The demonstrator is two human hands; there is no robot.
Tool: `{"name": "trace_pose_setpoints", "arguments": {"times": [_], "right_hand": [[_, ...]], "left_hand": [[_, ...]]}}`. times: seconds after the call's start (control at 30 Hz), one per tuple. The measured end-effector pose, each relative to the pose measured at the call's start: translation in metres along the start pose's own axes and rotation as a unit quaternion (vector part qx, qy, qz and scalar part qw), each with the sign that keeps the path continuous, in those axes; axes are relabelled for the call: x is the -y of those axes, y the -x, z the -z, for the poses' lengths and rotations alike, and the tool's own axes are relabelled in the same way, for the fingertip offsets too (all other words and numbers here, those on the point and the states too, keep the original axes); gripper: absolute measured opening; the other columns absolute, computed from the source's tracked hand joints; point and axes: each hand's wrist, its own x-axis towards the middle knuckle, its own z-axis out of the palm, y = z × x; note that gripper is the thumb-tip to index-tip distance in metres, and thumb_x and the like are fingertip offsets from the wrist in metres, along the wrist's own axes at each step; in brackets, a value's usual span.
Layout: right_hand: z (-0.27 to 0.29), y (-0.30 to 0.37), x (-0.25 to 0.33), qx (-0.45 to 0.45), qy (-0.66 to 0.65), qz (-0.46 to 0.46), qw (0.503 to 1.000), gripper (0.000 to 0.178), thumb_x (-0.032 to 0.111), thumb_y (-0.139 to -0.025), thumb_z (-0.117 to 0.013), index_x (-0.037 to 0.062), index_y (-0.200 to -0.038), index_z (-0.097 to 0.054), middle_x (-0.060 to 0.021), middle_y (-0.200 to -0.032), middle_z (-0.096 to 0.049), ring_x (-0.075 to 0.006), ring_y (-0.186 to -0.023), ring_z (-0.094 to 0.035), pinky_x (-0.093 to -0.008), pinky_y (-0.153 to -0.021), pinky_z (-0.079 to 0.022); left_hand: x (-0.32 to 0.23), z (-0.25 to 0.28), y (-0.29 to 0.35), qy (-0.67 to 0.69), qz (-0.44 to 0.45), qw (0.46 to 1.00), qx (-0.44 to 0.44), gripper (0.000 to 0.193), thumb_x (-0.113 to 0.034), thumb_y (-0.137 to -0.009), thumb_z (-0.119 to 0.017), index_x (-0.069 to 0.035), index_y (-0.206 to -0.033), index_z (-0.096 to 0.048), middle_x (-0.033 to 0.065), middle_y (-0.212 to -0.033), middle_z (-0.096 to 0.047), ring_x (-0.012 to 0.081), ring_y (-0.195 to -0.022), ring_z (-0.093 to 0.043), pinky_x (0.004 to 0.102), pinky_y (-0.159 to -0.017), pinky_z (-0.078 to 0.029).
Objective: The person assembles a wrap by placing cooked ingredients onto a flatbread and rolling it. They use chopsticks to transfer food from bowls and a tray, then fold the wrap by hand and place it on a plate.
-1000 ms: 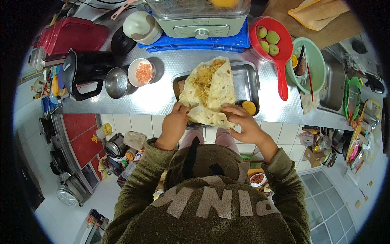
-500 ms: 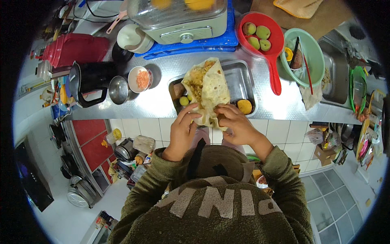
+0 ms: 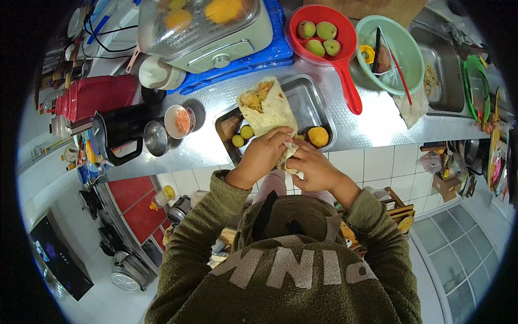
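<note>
A pale flatbread wrap with a shredded yellow-brown filling showing at its far end lies tilted over a rectangular metal tray. Both hands grip its near end, which hangs past the counter edge. My left hand is closed over the bread's left side, fingers reaching across it. My right hand pinches the gathered tail from the right. Inside the tray, two small green round fruits and a brownish chunk sit left of the wrap, and a yellow-orange round piece sits right of it.
A bowl of orange-pink bits, a small metal bowl and a black kettle stand left. Behind is a steamer on a blue tray. A red ladle-like strainer holds green fruits, beside a mint basin and the sink.
The left side of the bread has been folded over, covering most of the filling. My left hand has moved right onto the wrap, close against my right hand. The view has turned slightly.
</note>
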Motion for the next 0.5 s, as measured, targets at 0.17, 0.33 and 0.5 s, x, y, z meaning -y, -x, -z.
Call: {"name": "trace_pose_setpoints", "arguments": {"times": [0.17,0.33,0.5], "right_hand": [[0.005,0.0,0.009,-0.012,-0.001,-0.008,1.0,0.027,0.012,-0.073,-0.069,0.005,-0.097,-0.061,-0.0154,-0.11,-0.058,-0.0424,-0.12,-0.05,-0.0518,-0.105,-0.04],[0.011,0.005,0.014,0.008,-0.02,-0.009,1.0,0.028,0.012,-0.078,-0.068,0.0027,-0.103,-0.059,-0.0149,-0.119,-0.059,-0.0398,-0.117,-0.054,-0.0492,-0.1,-0.045],[0.015,0.017,0.016,0.006,0.003,-0.04,0.999,0.026,0.015,-0.084,-0.071,0.0024,-0.104,-0.061,-0.0144,-0.119,-0.063,-0.0367,-0.118,-0.057,-0.0479,-0.099,-0.047]], "left_hand": [[0.007,0.0,0.002,0.062,0.03,0.998,-0.008,0.036,0.003,-0.091,-0.055,-0.003,-0.125,-0.051,0.0181,-0.134,-0.053,0.0359,-0.118,-0.058,0.0389,-0.094,-0.051],[0.029,0.002,0.012,0.088,-0.012,0.996,0.028,0.049,0.004,-0.089,-0.051,0.001,-0.137,-0.041,0.0228,-0.143,-0.044,0.0406,-0.123,-0.054,0.0423,-0.099,-0.048],[0.023,0.012,0.017,0.029,-0.037,0.993,0.107,0.054,0.007,-0.086,-0.049,0.002,-0.14,-0.042,0.0182,-0.15,-0.038,0.0381,-0.13,-0.05,0.0417,-0.103,-0.046]]}}
